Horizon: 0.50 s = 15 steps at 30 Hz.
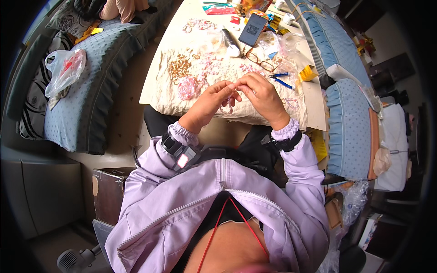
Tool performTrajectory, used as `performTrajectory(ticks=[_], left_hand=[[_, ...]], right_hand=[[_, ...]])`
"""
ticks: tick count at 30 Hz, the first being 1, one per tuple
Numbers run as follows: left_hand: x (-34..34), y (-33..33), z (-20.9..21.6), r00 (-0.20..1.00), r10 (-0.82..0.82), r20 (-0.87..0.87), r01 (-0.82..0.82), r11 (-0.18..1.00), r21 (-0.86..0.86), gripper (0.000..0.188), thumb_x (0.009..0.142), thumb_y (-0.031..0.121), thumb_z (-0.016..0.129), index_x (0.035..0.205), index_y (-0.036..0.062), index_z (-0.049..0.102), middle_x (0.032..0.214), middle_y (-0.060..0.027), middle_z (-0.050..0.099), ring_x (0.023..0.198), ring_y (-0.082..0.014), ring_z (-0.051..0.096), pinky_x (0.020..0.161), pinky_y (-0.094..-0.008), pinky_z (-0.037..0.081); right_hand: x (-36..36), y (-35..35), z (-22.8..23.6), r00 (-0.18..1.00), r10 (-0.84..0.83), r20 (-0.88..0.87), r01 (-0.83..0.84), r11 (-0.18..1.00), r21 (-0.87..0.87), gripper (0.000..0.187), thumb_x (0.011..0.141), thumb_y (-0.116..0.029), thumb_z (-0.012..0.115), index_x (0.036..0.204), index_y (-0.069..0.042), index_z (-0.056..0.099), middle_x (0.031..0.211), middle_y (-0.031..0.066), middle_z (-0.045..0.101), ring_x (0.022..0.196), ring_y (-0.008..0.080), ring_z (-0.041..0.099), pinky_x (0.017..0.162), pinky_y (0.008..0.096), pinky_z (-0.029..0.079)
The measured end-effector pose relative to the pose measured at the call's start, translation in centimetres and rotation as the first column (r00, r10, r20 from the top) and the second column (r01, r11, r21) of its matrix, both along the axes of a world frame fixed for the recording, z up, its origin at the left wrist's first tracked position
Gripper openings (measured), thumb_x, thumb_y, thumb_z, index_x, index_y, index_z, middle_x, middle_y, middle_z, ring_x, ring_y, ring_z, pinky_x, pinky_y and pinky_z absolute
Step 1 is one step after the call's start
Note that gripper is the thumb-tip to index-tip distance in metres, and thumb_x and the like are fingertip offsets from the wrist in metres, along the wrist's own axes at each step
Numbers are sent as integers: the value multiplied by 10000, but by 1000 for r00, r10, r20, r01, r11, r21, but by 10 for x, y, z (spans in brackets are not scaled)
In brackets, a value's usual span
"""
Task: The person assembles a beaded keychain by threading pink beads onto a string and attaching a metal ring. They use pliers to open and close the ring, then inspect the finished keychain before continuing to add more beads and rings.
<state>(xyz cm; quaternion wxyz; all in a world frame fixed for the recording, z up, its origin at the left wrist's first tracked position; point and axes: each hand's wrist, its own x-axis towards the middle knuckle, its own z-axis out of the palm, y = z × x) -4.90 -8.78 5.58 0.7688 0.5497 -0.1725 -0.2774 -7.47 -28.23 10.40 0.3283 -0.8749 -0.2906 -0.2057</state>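
Note:
Near the table's front edge, my left hand (209,101) and my right hand (263,96) meet with fingertips pinched together. Between them is a small beaded strand (227,108), pale pink, part of it dangling below the left fingers. Most of the strand is hidden by the fingers. Just beyond my left hand lies a heap of pink beads (187,88), with gold-coloured rings (180,67) behind it. Blue-handled pliers (283,82) rest beyond my right hand, and a finished-looking beaded bracelet (291,104) lies to its right.
A cream cloth (166,102) covers the table's near part. Farther back are eyeglasses (259,60), a phone (253,30), a dark cylinder (231,43) and more beaded strands (200,24). A yellow box (308,73) stands at the right. Blue-covered sofas (91,86) flank the table.

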Motion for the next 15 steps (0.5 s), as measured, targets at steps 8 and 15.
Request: performTrajectory(ticks=[8, 15], left_hand=[[-4, -7, -12, 988, 75, 137, -74, 997, -15, 284, 1130, 277, 427, 1133, 50, 597, 864, 23, 479, 782, -90, 448, 740, -259, 468], [-2, -5, -13, 979, 111, 173, -115, 993, 10, 307, 1136, 288, 404, 1181, 46, 588, 878, 17, 468, 806, -108, 441, 747, -273, 474]], right_hand=[[1, 6, -5, 997, -77, 24, 76, 995, 66, 104, 882, -23, 730, 981, 0, 712, 930, 109, 666, 861, 267, 668, 747, 344, 529], [5, 3, -17, 906, 66, -418, 150, 873, 464, 144, 963, -51, 700, 1100, -5, 708, 996, 31, 697, 894, 89, 674, 729, 227, 513]])
